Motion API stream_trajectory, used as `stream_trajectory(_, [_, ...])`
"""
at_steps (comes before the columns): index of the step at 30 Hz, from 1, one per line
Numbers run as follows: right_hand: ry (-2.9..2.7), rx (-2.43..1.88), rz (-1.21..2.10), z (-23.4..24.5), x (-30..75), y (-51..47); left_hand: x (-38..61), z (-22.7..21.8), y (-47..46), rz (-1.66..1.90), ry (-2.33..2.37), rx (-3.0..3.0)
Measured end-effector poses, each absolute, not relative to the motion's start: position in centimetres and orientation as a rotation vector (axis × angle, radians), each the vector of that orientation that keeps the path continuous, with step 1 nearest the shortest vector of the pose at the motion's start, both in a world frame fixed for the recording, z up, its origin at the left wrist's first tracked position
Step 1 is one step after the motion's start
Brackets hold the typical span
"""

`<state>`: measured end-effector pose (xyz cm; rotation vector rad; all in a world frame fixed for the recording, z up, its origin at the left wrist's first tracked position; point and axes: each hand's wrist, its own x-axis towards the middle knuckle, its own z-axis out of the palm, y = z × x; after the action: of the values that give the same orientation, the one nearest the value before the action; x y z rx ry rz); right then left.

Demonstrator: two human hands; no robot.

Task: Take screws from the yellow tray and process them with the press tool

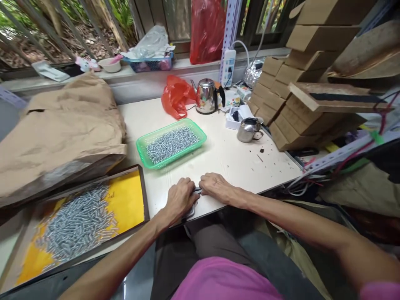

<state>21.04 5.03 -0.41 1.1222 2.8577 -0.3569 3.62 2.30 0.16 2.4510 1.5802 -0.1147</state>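
At the front edge of the table, my left hand (181,196) rests with its fingers curled. A flat grey-edged object (190,211) shows partly beneath it, mostly hidden. Close by on the right, my right hand (216,186) is closed, fingers bent toward the left one. A small dark grey item (196,190) bridges the gap between the two hands; its kind is hidden by the fingers. Beyond them sits a green plastic basket (146,163) of small shiny metal pins. To the left lies a dark-rimmed tray (144,196) with a yellow lining and a heap of similar metal pins (81,221).
A large brown paper sack (62,125) covers the far left. At the back stand a red plastic bag (176,98), a steel kettle (206,96) and a small steel pot (249,130). Stacked cardboard boxes (281,91) border the right side. Crumbs dot the white tabletop (225,158).
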Motion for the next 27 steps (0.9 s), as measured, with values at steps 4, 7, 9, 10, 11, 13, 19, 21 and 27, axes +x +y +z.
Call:
stream_trajectory(4, [2.823,1.11,-0.344,-0.5,20.7,5.1,3.4,0.2,2.3,-0.073,1.576,2.447])
stream_trajectory(7, [2.867,1.155,-0.288,-0.1,20.9,4.9,3.4,0.1,1.9,-0.042,1.636,2.447])
stream_trajectory(9, [2.926,1.173,-0.308,0.1,21.6,4.8,3.7,-0.4,0.9,0.027,1.719,2.42])
stream_trajectory(10, [2.956,1.16,-0.352,0.2,22.0,4.9,4.0,-0.8,0.1,0.082,1.757,2.412])
stream_trajectory(11, [2.983,1.129,-0.417,0.2,22.5,5.1,4.3,-1.4,-0.8,0.147,1.778,2.415])
stream_trajectory(13, [3.023,1.056,-0.552,-0.1,23.3,5.7,5.3,-2.5,-2.8,0.285,1.761,2.45])
stream_trajectory(19, [2.968,1.304,-0.387,-1.4,22.7,7.3,7.5,-4.5,-6.4,0.504,1.575,2.448])
stream_trajectory(21, [2.933,1.363,-0.285,-1.3,21.8,7.8,7.6,-4.3,-6.6,0.501,1.551,2.438])
stream_trajectory(27, [2.961,1.31,-0.194,0.5,18.1,6.8,7.3,-4.3,-7.0,0.543,1.55,2.445])
